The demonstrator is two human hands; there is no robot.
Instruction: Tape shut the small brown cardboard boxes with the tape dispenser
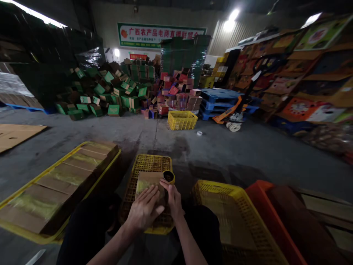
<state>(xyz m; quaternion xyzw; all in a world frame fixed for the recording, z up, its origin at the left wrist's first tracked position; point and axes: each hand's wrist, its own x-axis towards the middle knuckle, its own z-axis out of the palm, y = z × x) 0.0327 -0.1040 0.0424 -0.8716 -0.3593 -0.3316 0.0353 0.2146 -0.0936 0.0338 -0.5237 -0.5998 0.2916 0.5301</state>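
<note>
My left hand [145, 211] lies flat with fingers stretched out on a small brown cardboard piece [147, 181] that rests on an upturned yellow crate [150, 163] in front of me. My right hand [172, 195] is closed around a roll of tape [168, 176] at the cardboard's right edge. My dark-clothed knees show below both hands.
A stack of flat cardboard [63, 180] lies on a yellow frame at left. A yellow crate [228, 206] and an orange crate [264, 213] stand at right. Farther off are a yellow basket [182, 120], heaps of green boxes [110, 94], blue pallets [220, 99] and a pallet jack [231, 114].
</note>
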